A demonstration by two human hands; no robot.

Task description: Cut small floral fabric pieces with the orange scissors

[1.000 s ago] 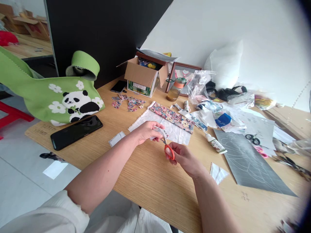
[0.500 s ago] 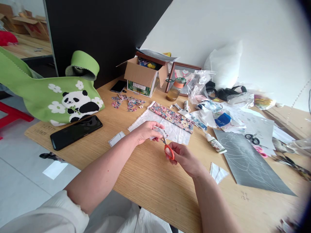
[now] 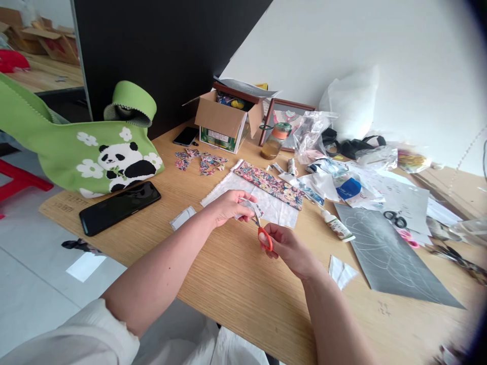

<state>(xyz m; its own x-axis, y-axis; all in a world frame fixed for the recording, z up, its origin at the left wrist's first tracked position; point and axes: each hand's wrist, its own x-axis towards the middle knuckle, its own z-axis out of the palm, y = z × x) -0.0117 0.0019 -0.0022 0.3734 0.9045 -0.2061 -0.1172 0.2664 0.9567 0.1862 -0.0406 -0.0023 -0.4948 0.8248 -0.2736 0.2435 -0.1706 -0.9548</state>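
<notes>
Two bare hands work together over a wooden desk (image 3: 236, 279); clock directions are taken from the hands, with twelve straight ahead. The left hand (image 3: 230, 209) has its grip closed, thumb and fingers pinching a small pale piece (image 3: 255, 208) with a patterned edge; whether it is cloth or paper, I cannot tell. The right hand (image 3: 285, 247) has its grip closed around the orange handles of a pair of scissors (image 3: 265, 238). The blades point toward eleven o'clock and meet the small piece, which is raised above the desk between the hands; how far apart the blades stand is too small to make out.

Just beyond, at twelve to one, a strip of floral fabric (image 3: 270, 183) lies on a white cloth (image 3: 224, 188). Floral scraps (image 3: 211, 163) lie at ten to eleven. At nine, a black phone (image 3: 119, 207) rests just beside a green panda bag (image 3: 68, 147). A white bottle (image 3: 338, 226) lies on its side at three, touching or just beside a dark grey sheet (image 3: 391, 263). A white scrap (image 3: 341, 272) lies at four.
</notes>
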